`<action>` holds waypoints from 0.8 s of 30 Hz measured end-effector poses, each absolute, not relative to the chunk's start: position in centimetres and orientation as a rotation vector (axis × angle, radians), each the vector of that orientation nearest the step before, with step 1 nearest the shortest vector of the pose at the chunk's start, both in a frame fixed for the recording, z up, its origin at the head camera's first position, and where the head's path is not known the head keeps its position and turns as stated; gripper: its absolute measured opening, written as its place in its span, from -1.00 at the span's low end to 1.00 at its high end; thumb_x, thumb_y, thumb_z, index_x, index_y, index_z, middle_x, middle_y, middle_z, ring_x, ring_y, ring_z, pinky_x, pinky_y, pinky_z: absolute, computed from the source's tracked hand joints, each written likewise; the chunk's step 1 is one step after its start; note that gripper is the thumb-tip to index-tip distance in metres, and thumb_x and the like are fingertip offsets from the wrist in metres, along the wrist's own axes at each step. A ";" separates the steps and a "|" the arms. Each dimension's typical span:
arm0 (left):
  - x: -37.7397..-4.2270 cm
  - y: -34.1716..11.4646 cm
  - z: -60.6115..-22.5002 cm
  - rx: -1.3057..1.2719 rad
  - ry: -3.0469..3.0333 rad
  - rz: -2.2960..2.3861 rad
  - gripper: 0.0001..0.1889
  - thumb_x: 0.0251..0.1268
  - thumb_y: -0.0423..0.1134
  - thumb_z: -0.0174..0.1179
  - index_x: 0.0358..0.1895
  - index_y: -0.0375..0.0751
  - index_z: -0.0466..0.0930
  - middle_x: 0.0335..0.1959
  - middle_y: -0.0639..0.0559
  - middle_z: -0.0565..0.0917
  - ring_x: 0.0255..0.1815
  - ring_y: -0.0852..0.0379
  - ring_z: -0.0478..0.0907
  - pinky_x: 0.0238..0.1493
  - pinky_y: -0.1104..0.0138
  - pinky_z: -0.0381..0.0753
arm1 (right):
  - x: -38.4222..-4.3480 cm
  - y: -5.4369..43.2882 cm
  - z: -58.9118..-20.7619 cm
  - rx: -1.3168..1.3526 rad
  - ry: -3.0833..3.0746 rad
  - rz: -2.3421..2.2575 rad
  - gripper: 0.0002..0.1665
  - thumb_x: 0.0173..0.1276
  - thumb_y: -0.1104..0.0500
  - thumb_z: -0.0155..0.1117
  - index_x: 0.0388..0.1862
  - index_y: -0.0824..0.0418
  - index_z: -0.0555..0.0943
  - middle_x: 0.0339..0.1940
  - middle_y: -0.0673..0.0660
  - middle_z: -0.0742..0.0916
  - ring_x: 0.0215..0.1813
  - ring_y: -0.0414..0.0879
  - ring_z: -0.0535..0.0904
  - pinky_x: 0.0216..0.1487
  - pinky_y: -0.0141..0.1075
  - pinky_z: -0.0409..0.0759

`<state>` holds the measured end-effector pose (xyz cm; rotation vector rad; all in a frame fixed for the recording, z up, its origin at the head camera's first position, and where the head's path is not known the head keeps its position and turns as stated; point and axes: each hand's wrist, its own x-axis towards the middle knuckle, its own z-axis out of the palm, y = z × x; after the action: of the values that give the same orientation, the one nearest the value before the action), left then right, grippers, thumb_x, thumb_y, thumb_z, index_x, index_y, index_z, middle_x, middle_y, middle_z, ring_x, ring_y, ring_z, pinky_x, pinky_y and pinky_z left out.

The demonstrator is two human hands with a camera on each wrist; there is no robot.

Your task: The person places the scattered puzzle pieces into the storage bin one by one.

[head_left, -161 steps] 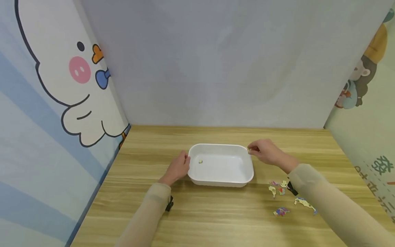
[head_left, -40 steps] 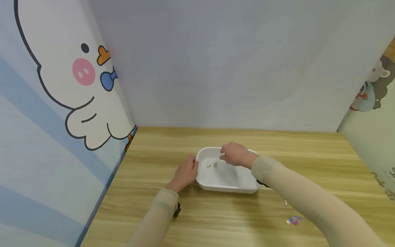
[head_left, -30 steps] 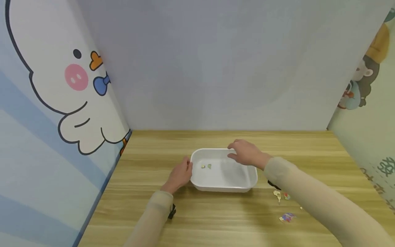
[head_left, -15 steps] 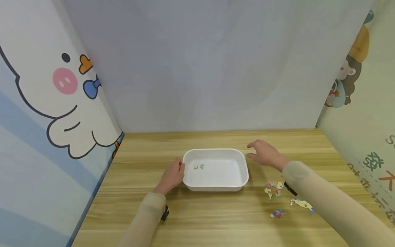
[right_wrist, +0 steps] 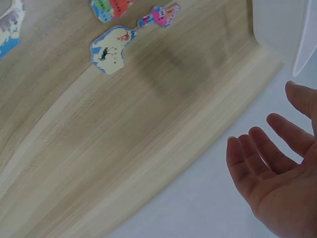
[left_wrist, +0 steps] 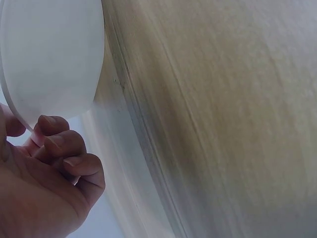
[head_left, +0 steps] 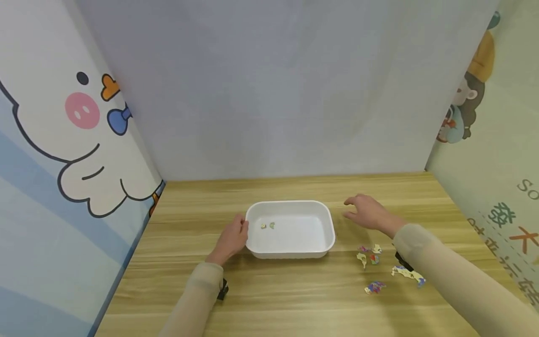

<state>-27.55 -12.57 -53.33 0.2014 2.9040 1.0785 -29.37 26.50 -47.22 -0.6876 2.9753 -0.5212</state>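
A white plastic tub [head_left: 290, 255] stands mid-table. The left hand [head_left: 229, 239] pinches its left rim between thumb and curled fingers, as the left wrist view also shows. On the tub floor, near its left end, lie two small pale pieces, one [head_left: 263, 226] beside the other [head_left: 272, 225]. The right hand [head_left: 367, 213] hovers just right of the tub, its fingers loosely bent and apart, holding nothing. Nearest to it on the table are several flat, irregular printed pieces, among them a cream one with small animal pictures [right_wrist: 110, 49] and a pink-purple one [right_wrist: 159, 16].
More flat printed pieces lie at the right front: a long cream one [head_left: 408, 274] near the right sleeve and a purple-blue one [head_left: 375, 287] closer in. A grey-white backdrop [head_left: 269, 103] rises behind the wooden table [head_left: 269, 299], with printed panels at both sides.
A second piece now lies in the tub. The right hand first held a piece at the tub's right edge, then reached over the tub and drew back right with nothing. The left hand stays.
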 end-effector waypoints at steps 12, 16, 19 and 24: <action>-27.3 -12.6 -53.1 0.185 2.912 1.075 -0.84 0.52 -0.20 -0.15 -0.15 -0.21 0.34 -0.49 -0.04 0.45 -0.50 0.06 0.40 -0.47 0.26 0.39 | -28.2 27.7 -48.1 -0.631 2.894 -0.536 -0.55 0.33 0.18 0.26 0.06 0.50 0.52 0.00 0.42 0.62 0.08 0.34 0.49 0.08 0.13 0.40; -27.4 -12.7 -53.1 0.174 2.906 1.069 -0.84 0.52 -0.19 -0.15 -0.13 -0.20 0.34 -0.48 -0.04 0.46 -0.49 0.06 0.41 -0.46 0.26 0.40 | -27.9 28.0 -48.8 -0.634 2.893 -0.544 -0.57 0.32 0.20 0.26 0.04 0.50 0.53 -0.01 0.42 0.62 0.07 0.34 0.50 0.08 0.13 0.41; -27.4 -12.7 -53.1 0.176 2.899 1.076 -0.83 0.52 -0.18 -0.16 -0.12 -0.21 0.34 -0.47 -0.05 0.47 -0.49 0.06 0.41 -0.46 0.25 0.40 | -27.8 28.3 -49.3 -0.630 2.898 -0.535 -0.58 0.30 0.21 0.28 0.01 0.49 0.54 -0.02 0.43 0.61 0.07 0.35 0.49 0.08 0.14 0.40; -27.4 -12.8 -53.1 0.188 2.890 1.088 -0.83 0.52 -0.18 -0.17 -0.13 -0.21 0.34 -0.48 -0.04 0.47 -0.50 0.06 0.41 -0.48 0.26 0.40 | -27.3 28.8 -49.8 -0.609 2.869 -0.556 -0.65 0.25 0.22 0.32 -0.09 0.45 0.57 -0.06 0.40 0.63 0.04 0.34 0.50 0.04 0.12 0.44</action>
<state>-27.43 -12.85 -53.07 0.1878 2.8898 1.0885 -27.27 28.80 -49.81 -0.6093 2.8686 -0.5559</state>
